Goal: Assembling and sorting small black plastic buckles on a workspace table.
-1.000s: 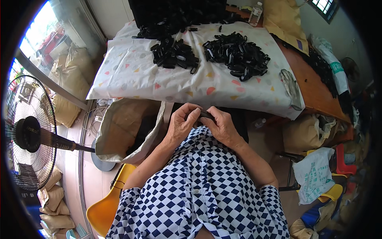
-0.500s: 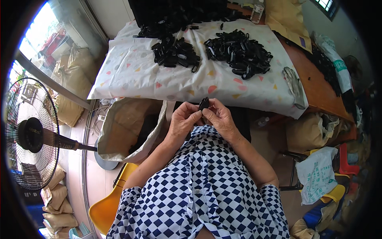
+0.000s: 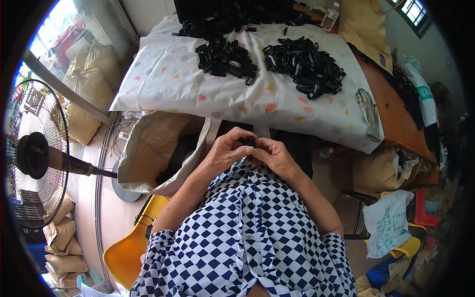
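Observation:
My left hand (image 3: pixel 225 152) and my right hand (image 3: pixel 275 157) meet in front of my checked shirt, below the table's near edge. Between their thumbs and fingertips they both grip a small black piece (image 3: pixel 251 142), mostly covered, so its exact kind does not show. Ahead on the patterned tablecloth (image 3: pixel 163 89) lie two piles of small, oblong, glossy black pieces. The left pile (image 3: pixel 225 58) is smaller than the right pile (image 3: pixel 306 67). Behind them a larger dark heap (image 3: pixel 222 22) of similar pieces spreads along the back.
An open woven sack (image 3: pixel 129 171) stands left of my hands, with dark contents. Farther left are a standing fan (image 3: pixel 33 155) and a yellow chair (image 3: pixel 118 255). A grey-white glove (image 3: pixel 367 115) rests at the cloth's right edge, and a clear bottle (image 3: pixel 330 18) stands at the back right.
My fingers have closed further round the black piece, which stuck up more plainly before. Both hands sit slightly lower against the shirt. The whole view has shifted a little.

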`<state>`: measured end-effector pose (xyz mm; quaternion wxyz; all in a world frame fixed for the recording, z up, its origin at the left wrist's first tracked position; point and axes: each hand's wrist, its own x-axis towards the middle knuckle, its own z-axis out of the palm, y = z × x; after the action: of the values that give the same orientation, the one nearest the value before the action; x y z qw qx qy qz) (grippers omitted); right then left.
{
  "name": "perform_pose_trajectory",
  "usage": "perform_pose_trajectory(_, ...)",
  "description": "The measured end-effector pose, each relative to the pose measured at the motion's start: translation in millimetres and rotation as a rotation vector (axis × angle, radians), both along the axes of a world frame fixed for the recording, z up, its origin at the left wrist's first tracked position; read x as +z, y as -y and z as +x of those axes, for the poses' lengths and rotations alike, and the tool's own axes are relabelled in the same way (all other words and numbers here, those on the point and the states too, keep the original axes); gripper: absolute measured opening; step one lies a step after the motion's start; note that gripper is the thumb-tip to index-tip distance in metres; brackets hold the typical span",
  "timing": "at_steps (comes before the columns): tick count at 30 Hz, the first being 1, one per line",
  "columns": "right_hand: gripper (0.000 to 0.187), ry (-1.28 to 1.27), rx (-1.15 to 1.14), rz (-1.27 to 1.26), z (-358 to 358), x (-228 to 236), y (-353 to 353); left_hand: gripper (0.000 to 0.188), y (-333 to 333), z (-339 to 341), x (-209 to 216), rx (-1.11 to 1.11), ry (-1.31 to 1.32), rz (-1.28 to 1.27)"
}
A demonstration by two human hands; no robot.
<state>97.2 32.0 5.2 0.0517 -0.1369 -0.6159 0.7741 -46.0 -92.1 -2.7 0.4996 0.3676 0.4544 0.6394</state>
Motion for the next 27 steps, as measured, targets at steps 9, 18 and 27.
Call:
perform_pose_trajectory(9, 0.03, 0.007, -0.021, -0.03, -1, 4, 5, 0.02, 3, 11, 3, 0.116, 0.154, -0.031)
perform_pose_trajectory(18, 0.026, -0.001, -0.105, 0.481, -37, -3, -40, 0.024, 66, -94, -13, 0.576, -0.527, -0.305)
perform_pose_trajectory(27, 0.021, -0.087, -0.164, 1.637, -119, -9, -130, 0.025, 26, -123, -2, 0.667, -1.176, -0.308)
